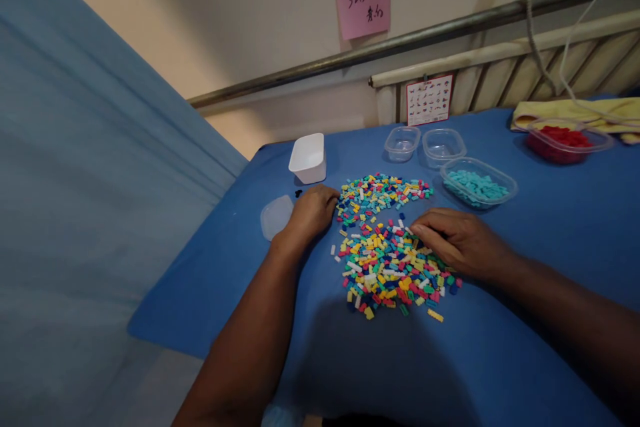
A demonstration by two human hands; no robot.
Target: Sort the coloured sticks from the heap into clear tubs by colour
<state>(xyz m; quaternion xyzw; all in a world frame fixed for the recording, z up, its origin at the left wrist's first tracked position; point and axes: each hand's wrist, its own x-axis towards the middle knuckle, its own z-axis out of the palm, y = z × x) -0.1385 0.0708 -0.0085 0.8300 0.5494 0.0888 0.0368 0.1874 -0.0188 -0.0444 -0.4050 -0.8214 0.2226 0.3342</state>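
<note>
Two heaps of small coloured building bricks lie on the blue table cover, a far heap (375, 195) and a larger near heap (390, 270). At the left edge of the far heap is my left hand (313, 212), its fingers curled together with the tips by the bricks. My right hand (457, 237) reaches over the upper right side of the near heap, thumb and fingers pinched close. Whatever either hand may hold is too small or hidden to make out. A clear lid (277, 217) lies flat left of my left hand.
Behind stand a white tub (309, 159) and two clear containers, one left (403, 143), one right (444, 147). Turquoise bricks fill a tub (477, 183); red pieces fill another (563, 141) near a yellow cloth (575, 110). A blue curtain (100, 147) hangs left.
</note>
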